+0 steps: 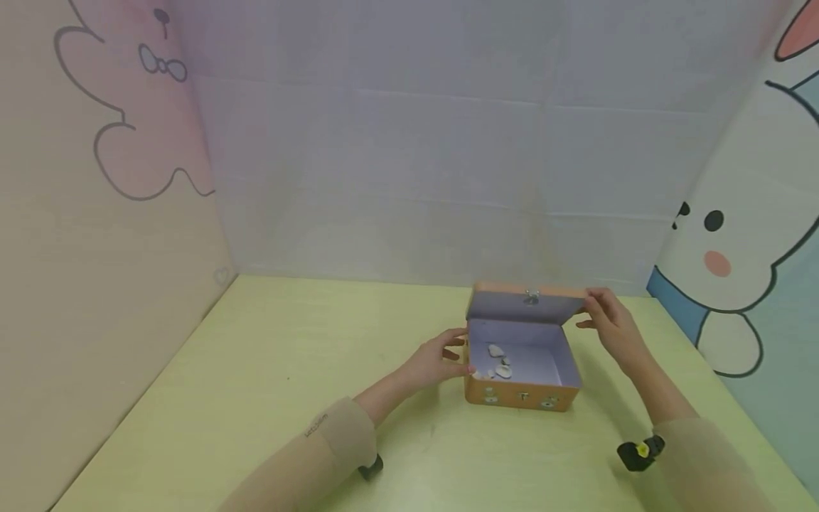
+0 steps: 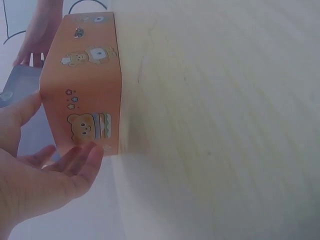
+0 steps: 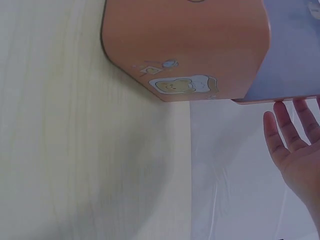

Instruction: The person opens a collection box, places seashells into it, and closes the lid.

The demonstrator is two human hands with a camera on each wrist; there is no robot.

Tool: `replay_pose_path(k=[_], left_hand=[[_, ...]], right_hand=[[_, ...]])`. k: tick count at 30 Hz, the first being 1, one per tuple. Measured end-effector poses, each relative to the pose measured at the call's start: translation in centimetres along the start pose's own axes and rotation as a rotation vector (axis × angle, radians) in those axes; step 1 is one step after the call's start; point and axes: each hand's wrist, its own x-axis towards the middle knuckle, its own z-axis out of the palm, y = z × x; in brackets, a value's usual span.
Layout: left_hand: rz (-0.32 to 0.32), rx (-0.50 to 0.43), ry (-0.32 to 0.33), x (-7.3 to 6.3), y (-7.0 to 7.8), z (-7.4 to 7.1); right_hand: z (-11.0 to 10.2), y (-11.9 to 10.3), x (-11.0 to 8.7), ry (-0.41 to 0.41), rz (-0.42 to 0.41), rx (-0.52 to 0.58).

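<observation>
An orange suitcase-shaped box (image 1: pixel 523 397) with bear pictures and a lilac inside stands on the table with its lid (image 1: pixel 502 306) raised. Several small white shell-like pieces (image 1: pixel 503 371) lie in its left part. My left hand (image 1: pixel 430 364) grips the box's left end, its thumb at the front corner of the rim and its fingers along the end wall (image 2: pixel 82 107). At the lid's right edge, my right hand (image 1: pixel 614 331) holds the corner; several of its fingers (image 3: pixel 286 125) reach out straight against that edge in the right wrist view.
The pale yellow table (image 1: pixel 288 355) ends at a whitish back sheet (image 1: pixel 384 178) just behind the box. Side walls with cartoon figures stand at left and right, the right one (image 1: pixel 736 284) nearer the box. Each sleeve has a dark wrist device (image 1: pixel 640 453).
</observation>
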Motion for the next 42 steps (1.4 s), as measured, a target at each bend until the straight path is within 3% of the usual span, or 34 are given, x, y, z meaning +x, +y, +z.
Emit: replay_pose_path(k=[5, 12, 18, 23, 28, 34, 42], left_hand=[[0.038, 0.096, 0.144, -0.5, 1.0, 0.4], [0.171, 0.044, 0.29, -1.2, 2.8, 0.9], [0.264, 0.038, 0.435, -0.5, 3.8, 0.6], [0.265, 0.037, 0.422, 0.9, 3.9, 0.1], [0.316, 0.052, 0.427, 1.7, 3.6, -0.1], [0.339, 0.077, 0.443, 2.0, 3.5, -0.1], [0.329, 0.078, 0.44, 1.7, 3.9, -0.2]], right_hand=[[-0.2, 0.4, -0.6, -0.004, -0.045, -0.01], [-0.2, 0.5, -1.6, 0.004, -0.098, -0.078], [-0.3, 0.3, -2.2, -0.015, -0.143, -0.073], [-0.4, 0.5, -2.5, -0.043, -0.176, -0.085], [-0.4, 0.7, -3.0, -0.066, -0.15, -0.141], [-0.2, 0.3, -3.2, -0.048, -0.127, -0.299], [0.6, -1.5, -3.0, -0.017, -0.179, -0.368]])
